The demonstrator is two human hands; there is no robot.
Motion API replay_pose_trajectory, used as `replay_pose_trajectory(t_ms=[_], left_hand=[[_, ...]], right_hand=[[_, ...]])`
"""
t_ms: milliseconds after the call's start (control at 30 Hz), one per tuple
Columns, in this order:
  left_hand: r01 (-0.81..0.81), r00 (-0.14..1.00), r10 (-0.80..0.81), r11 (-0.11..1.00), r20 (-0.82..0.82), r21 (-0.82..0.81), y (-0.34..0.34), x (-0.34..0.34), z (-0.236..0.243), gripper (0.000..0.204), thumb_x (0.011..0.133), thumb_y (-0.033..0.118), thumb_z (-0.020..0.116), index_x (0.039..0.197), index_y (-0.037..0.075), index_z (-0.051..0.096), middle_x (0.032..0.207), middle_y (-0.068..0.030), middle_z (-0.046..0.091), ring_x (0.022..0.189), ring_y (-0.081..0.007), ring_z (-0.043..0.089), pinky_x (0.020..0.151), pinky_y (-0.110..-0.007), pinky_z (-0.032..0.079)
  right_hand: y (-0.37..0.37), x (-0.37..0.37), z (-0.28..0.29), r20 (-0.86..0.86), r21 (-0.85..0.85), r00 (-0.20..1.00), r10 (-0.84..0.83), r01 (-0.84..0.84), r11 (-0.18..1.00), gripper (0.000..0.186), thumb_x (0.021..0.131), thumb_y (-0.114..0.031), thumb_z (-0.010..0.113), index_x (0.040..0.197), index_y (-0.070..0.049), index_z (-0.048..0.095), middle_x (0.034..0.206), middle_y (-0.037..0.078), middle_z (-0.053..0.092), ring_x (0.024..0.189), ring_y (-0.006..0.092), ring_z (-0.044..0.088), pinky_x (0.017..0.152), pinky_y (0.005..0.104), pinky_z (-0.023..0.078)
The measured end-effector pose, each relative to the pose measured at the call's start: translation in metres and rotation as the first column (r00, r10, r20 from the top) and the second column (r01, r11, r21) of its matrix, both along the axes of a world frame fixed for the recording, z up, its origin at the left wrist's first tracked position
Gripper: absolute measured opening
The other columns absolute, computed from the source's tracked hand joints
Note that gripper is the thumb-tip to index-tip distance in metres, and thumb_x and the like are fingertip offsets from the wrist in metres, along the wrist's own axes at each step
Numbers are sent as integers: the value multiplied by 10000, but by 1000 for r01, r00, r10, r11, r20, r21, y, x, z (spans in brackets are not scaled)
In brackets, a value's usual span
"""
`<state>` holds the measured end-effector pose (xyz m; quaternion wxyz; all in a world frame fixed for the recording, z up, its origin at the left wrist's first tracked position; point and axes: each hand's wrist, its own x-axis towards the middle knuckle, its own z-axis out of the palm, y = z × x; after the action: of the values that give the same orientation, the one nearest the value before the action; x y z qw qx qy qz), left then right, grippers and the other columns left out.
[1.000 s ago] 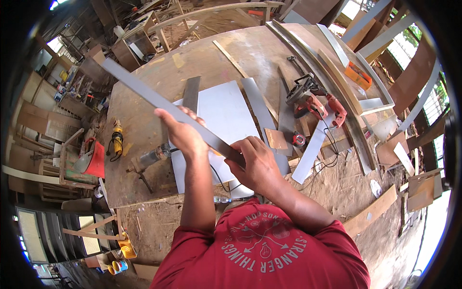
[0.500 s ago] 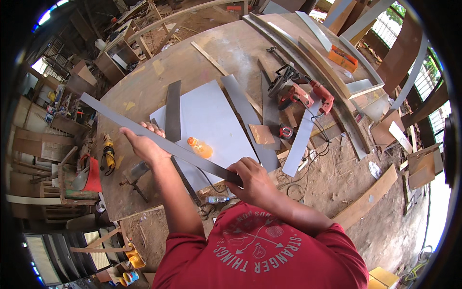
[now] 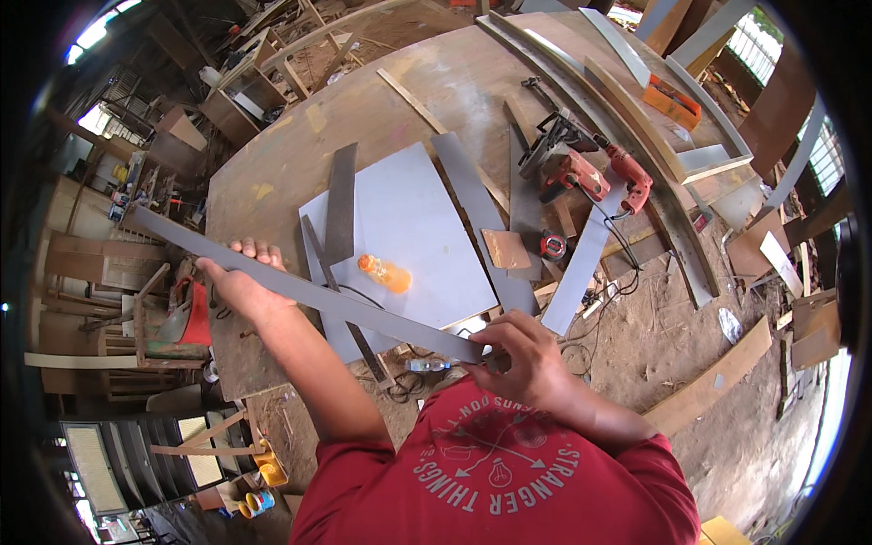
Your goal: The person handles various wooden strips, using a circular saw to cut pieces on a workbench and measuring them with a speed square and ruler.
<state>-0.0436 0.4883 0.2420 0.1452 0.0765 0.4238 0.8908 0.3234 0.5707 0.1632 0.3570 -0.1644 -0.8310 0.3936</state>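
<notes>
I hold a long, narrow grey strip (image 3: 363, 312) slanting across my body above a white board (image 3: 413, 232) on the workbench. My left hand (image 3: 250, 277) grips the strip toward its far-left part, fingertips showing over its upper edge. My right hand (image 3: 522, 359) is closed on the strip's near-right end. An orange glue-like bottle (image 3: 384, 272) lies on the white board, with dark grey strips (image 3: 341, 202) around it. A clear plastic bottle (image 3: 427, 365) is low down, beyond my shirt.
Right side of the bench (image 3: 272, 163): red circular saw (image 3: 572, 173), red drill (image 3: 631, 182), tape measure (image 3: 552, 243), orange box (image 3: 672, 102), long rails (image 3: 690, 272) and cords. A red bin-like object (image 3: 191, 313) and wooden clutter stand left. Offcuts (image 3: 713, 377) lie on the dirt floor at right.
The strip has swung lower and flatter, with my left hand moving down-left and my right hand rightward and down. The orange bottle, earlier mostly hidden behind the strip, is now uncovered.
</notes>
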Motion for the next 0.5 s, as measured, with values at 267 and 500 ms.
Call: replay_pose_trajectory(t_ms=[267,500], left_hand=[[-54,998,57,987,-20,149,-17,29,20,651,1095,672,318,802,118,496,643,-7,515,506,-164,496,452,-291,409],[-48,998,53,980,-22,192,-20,46,6,641,1083,666,363,809,105,508,651,-13,514,521,-164,493,469,-292,432]], right_hand=[[35,12,-10,-280,-98,958,60,-91,991,408,693,-31,910,1052,-14,716,987,122,740,916,277,725,787,367,587],[63,18,-16,-414,-70,899,147,-193,979,417,733,-78,933,1085,-5,723,989,130,741,901,247,707,779,348,545]])
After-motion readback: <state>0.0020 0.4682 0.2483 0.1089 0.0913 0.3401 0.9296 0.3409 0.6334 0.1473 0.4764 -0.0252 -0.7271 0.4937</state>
